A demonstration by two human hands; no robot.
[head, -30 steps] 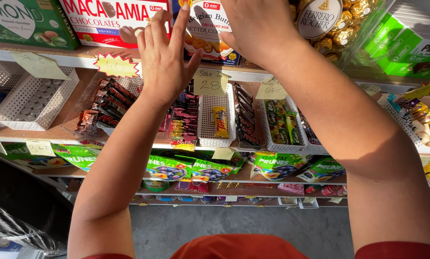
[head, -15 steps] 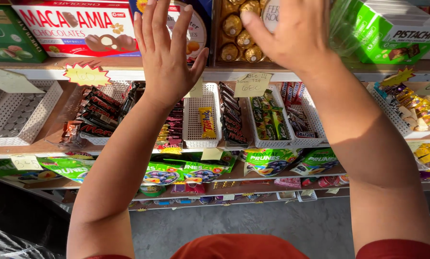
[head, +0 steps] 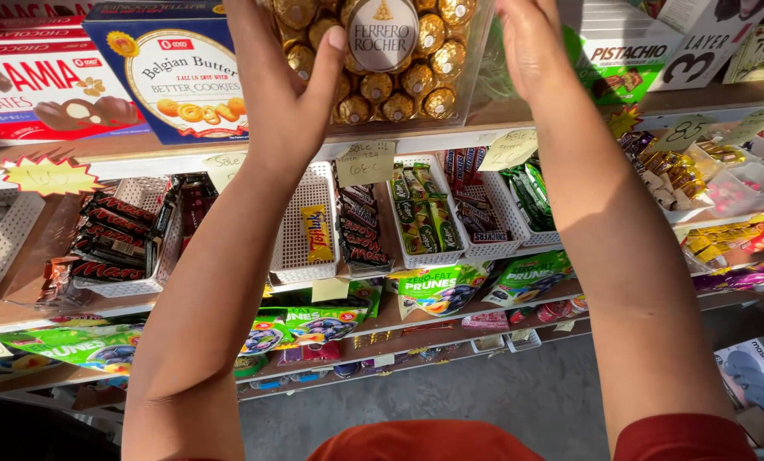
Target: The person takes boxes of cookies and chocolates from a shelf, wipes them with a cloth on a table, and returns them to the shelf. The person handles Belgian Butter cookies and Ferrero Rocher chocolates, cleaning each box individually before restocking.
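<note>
A clear plastic box of gold-wrapped round chocolates stands on the top shelf. My left hand presses against its left side, thumb over the front. My right hand clasps its right side. Both hands grip the box between them, arms stretched up. To its left stands a blue box of butter cookies, to its right a green box of pistachio chocolates.
A red-and-white chocolate box sits at the far left. Below, white baskets hold chocolate bars and a yellow bar. Green prune bags fill a lower shelf. Paper price tags hang from the shelf edge. Grey floor lies beneath.
The view shifted right along the shelf. My hands moved from the cookie box area onto the clear box of gold chocolates and closed on its two sides.
</note>
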